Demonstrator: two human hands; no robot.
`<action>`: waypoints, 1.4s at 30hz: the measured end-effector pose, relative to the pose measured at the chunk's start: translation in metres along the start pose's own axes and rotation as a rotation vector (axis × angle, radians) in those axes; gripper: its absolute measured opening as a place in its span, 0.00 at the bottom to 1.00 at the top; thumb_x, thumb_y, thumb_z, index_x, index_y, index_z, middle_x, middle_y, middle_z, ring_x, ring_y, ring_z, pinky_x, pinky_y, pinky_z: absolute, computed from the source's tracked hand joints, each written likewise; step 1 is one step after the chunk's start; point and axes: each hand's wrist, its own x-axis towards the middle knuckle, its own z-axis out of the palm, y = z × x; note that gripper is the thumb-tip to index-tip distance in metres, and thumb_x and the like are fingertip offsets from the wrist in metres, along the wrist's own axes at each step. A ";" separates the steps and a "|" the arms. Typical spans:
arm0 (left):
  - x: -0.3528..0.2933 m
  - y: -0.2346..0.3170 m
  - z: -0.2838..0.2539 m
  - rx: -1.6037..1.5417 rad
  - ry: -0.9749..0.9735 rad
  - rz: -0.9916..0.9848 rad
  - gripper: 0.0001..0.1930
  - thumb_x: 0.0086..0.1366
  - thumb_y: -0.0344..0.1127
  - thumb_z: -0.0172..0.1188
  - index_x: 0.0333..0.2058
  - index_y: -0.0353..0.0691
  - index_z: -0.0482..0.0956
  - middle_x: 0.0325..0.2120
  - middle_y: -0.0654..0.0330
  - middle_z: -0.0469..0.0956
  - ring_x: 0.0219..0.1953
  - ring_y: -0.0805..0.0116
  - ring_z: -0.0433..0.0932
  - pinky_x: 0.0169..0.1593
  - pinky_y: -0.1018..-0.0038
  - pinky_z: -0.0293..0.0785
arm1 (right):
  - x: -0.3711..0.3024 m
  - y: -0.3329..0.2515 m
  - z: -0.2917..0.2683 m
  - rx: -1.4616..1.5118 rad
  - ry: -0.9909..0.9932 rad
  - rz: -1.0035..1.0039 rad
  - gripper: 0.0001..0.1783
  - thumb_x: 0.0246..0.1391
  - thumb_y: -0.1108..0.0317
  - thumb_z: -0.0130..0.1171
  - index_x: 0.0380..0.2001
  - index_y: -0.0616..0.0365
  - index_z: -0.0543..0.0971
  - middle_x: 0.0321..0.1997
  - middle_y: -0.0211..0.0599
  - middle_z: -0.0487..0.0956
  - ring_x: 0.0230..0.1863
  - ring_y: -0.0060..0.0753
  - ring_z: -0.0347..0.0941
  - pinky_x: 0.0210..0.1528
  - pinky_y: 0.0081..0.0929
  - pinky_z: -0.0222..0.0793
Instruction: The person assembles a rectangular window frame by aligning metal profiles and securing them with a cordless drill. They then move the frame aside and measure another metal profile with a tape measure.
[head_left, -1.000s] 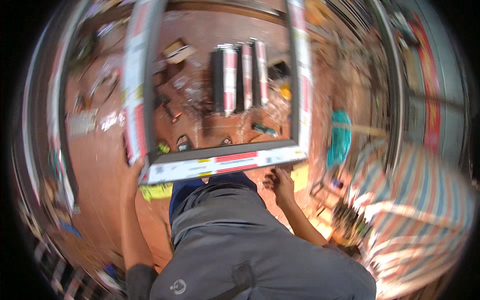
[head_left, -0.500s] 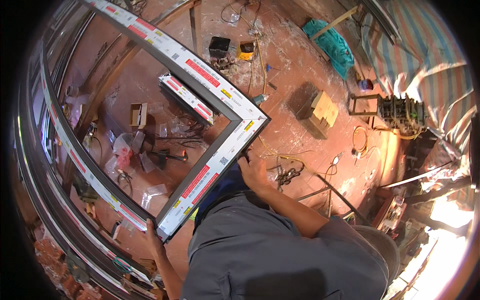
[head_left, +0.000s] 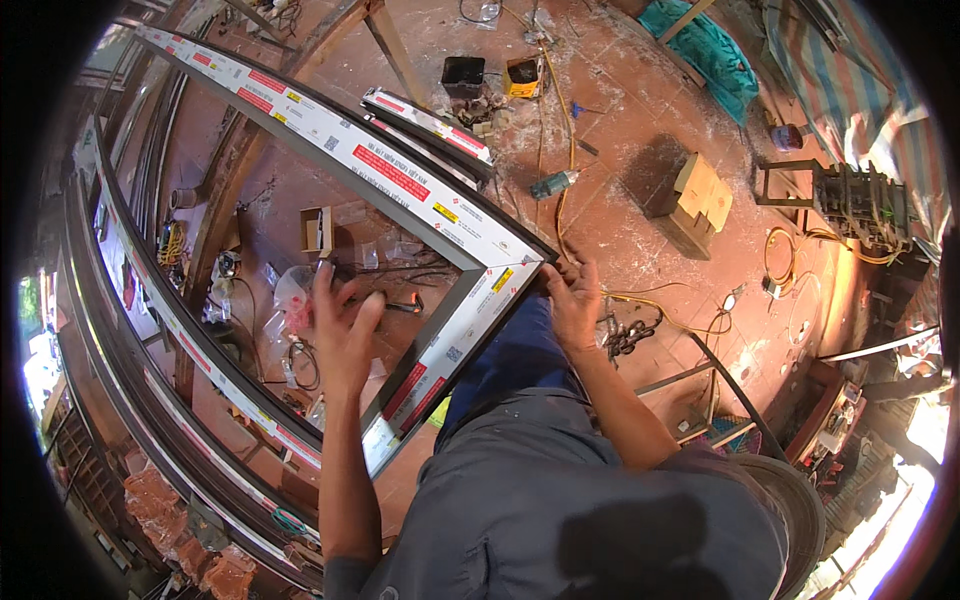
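Note:
A large dark metal window or door frame (head_left: 400, 178), covered with white protective film with red and yellow labels, stretches from the far left to a mitred corner in front of me. My left hand (head_left: 345, 335) is raised over the frame's opening, fingers spread, holding nothing. At the outer side of the corner, my right hand (head_left: 574, 310) has its fingers bent against the frame's edge; part of the grip is hidden. A cordless drill (head_left: 553, 185) lies on the floor beyond that corner. Shorter film-covered profiles (head_left: 430, 125) show just past the long side.
Long metal profiles (head_left: 150, 390) run along the left. On the floor are a wooden block (head_left: 690, 210), a black open box (head_left: 463, 76), a yellow box (head_left: 523, 76), a small carton (head_left: 318, 232), a chain (head_left: 630, 332) and a yellow cable (head_left: 565, 215). A small rack (head_left: 850, 205) stands right.
My left hand has let go of the frame's near corner and risen over the opening, fingers spreading. My right hand has moved along the edge to the mitred corner. The view has shifted.

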 end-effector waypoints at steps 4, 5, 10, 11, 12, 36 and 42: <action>0.066 0.039 0.073 0.307 0.083 0.580 0.40 0.66 0.45 0.72 0.71 0.37 0.65 0.61 0.42 0.76 0.60 0.49 0.77 0.66 0.55 0.68 | 0.011 0.006 -0.019 -0.119 -0.043 0.050 0.15 0.73 0.66 0.59 0.58 0.57 0.74 0.50 0.36 0.81 0.48 0.27 0.80 0.52 0.28 0.78; 0.080 0.072 0.082 0.446 0.040 0.770 0.36 0.66 0.49 0.71 0.67 0.37 0.71 0.58 0.44 0.78 0.59 0.49 0.78 0.66 0.53 0.68 | 0.009 0.007 -0.019 0.100 0.021 0.183 0.16 0.74 0.58 0.55 0.56 0.56 0.74 0.50 0.36 0.81 0.49 0.29 0.80 0.51 0.30 0.77; 0.140 0.097 0.118 0.998 -0.282 0.948 0.28 0.67 0.63 0.63 0.38 0.38 0.88 0.39 0.54 0.85 0.48 0.56 0.82 0.62 0.54 0.66 | -0.032 0.014 -0.023 0.587 0.255 0.809 0.38 0.72 0.27 0.34 0.49 0.50 0.77 0.53 0.34 0.82 0.54 0.37 0.78 0.51 0.37 0.72; 0.143 0.100 0.124 1.120 -0.335 0.899 0.30 0.67 0.65 0.61 0.33 0.39 0.88 0.35 0.56 0.86 0.46 0.58 0.82 0.62 0.55 0.65 | -0.037 0.027 -0.028 0.533 0.415 0.915 0.44 0.68 0.22 0.35 0.52 0.52 0.79 0.60 0.38 0.82 0.58 0.43 0.77 0.58 0.46 0.72; 0.145 0.100 0.127 1.244 -0.388 0.844 0.33 0.66 0.68 0.59 0.28 0.39 0.88 0.31 0.58 0.86 0.44 0.60 0.83 0.62 0.55 0.65 | -0.025 0.027 -0.008 0.597 0.427 0.896 0.45 0.67 0.21 0.37 0.54 0.53 0.79 0.62 0.40 0.81 0.60 0.46 0.76 0.60 0.49 0.71; -0.004 0.027 0.140 0.845 -0.145 1.144 0.23 0.61 0.38 0.70 0.56 0.47 0.84 0.58 0.53 0.78 0.64 0.42 0.73 0.66 0.37 0.68 | 0.038 -0.030 0.003 0.329 0.004 0.697 0.16 0.73 0.55 0.57 0.47 0.57 0.78 0.44 0.39 0.84 0.38 0.39 0.84 0.38 0.43 0.81; -0.001 0.021 0.151 0.826 -0.082 1.242 0.11 0.64 0.37 0.65 0.43 0.40 0.85 0.43 0.55 0.81 0.47 0.55 0.82 0.59 0.53 0.78 | 0.051 -0.040 -0.020 -0.825 -0.150 0.156 0.29 0.73 0.47 0.57 0.30 0.66 0.83 0.23 0.46 0.78 0.29 0.28 0.77 0.32 0.34 0.71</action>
